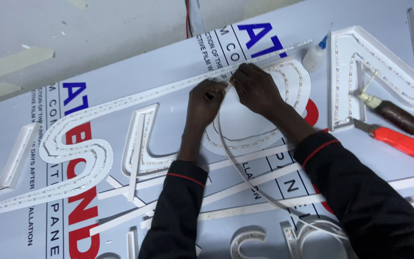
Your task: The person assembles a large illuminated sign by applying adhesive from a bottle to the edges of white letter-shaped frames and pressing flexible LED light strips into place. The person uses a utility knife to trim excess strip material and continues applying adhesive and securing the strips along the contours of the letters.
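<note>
Two hands together at top edge of round channel letter (pixel 259 120) | left hand (pixel 206 103), right hand (pixel 256 86) pinching LED strip (pixel 245 175) | strip trailing down, toward body | right nearer letter centre.

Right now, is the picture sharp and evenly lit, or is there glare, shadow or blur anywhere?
Head view: light is soft and even, with only faint shadows under the left hand and right hand; no harsh glare on the glossy sign panel; the hands and LED strip look slightly soft; the white channel letters wash out a little; edges bend mildly from the wide lens.
</note>
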